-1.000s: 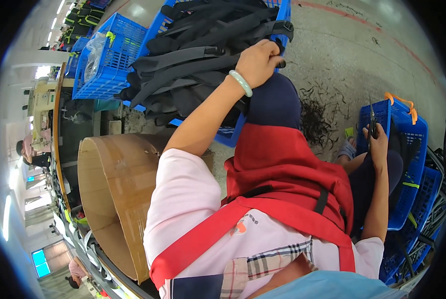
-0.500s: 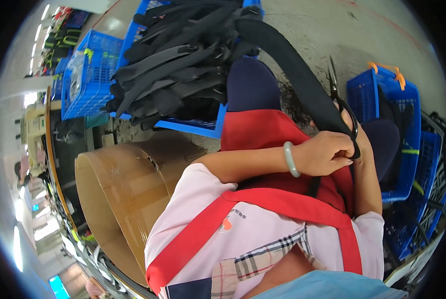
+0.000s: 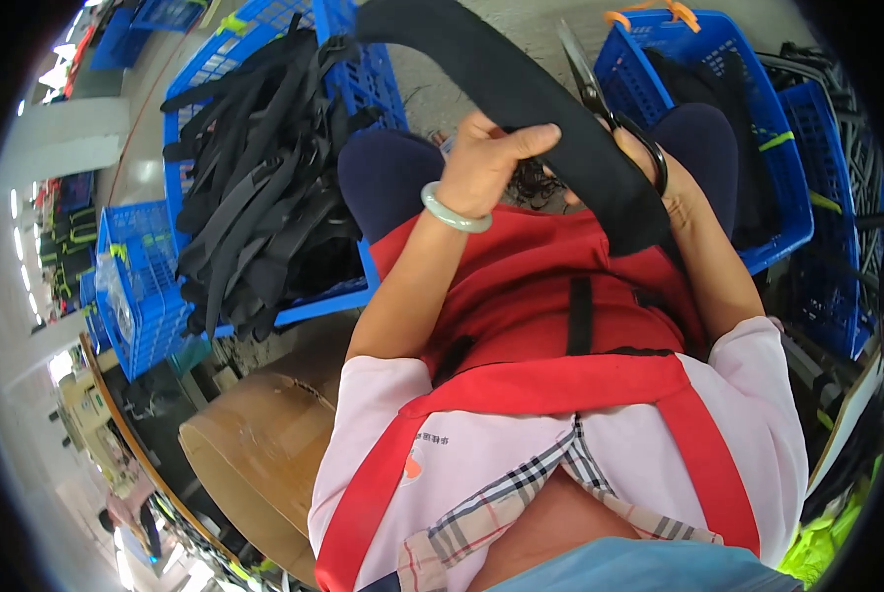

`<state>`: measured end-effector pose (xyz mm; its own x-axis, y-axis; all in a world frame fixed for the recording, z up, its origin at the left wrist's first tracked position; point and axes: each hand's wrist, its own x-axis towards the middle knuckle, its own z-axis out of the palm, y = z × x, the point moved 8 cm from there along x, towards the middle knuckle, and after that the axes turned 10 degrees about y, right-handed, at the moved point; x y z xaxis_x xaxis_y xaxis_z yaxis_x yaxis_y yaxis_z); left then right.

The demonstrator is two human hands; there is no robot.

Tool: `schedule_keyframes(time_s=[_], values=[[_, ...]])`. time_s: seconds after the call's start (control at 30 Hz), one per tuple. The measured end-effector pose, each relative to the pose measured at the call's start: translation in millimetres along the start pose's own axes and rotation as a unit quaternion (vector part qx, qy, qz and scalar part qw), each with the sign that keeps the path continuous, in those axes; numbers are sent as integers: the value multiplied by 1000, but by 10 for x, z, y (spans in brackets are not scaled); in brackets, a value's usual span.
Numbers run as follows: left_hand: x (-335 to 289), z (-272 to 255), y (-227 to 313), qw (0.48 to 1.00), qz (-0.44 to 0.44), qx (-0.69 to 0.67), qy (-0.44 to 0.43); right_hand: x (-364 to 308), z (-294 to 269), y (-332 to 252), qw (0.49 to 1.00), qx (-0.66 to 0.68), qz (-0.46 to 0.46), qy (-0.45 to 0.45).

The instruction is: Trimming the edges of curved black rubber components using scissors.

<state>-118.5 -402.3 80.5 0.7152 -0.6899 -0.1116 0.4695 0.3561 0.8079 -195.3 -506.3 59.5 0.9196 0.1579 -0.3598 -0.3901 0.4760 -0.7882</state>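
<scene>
A wide black fabric strap [image 3: 531, 94] runs from the top of the view down to its squared lower end over my red apron. With the thumb on top and the other fingers behind, my left hand [image 3: 486, 163] grips it about midway; a pale green bangle circles that wrist. My right hand [image 3: 654, 173], partly hidden behind the strap, holds a pair of black-handled scissors [image 3: 582, 71]. Their blades point up and away, beside the strap. Whether the right fingers also pinch the strap is hidden.
On the left, a blue crate [image 3: 308, 311] overflows with black straps [image 3: 264, 187]; a smaller blue crate [image 3: 138, 321] stands beyond. A cardboard carton [image 3: 254, 424] is at my left side. Blue baskets [image 3: 792, 212] holding dark pieces stand at right. Dark scraps lie on the floor between my knees.
My left hand has gone from the strap's lower end up along it, away from my right hand. The strap's end now lies spread over the apron. The whole view has shifted.
</scene>
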Motion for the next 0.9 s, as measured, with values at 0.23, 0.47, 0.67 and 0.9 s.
schedule_keyframes(time_s=[0.23, 0.47, 0.67, 0.9], values=[[164, -97, 253, 996, 46, 70, 31, 161, -366, -325, 968, -161, -153, 120], [258, -503, 124, 993, 73, 1, 92, 410, -58, -380, 928, -300, -190, 113], [426, -885, 692, 973, 120, -99, 170, 445, -70, -24, 939, -319, -102, 74], [481, -924, 558, 973, 114, -104, 171, 494, -100, -156, 900, -374, -157, 161]])
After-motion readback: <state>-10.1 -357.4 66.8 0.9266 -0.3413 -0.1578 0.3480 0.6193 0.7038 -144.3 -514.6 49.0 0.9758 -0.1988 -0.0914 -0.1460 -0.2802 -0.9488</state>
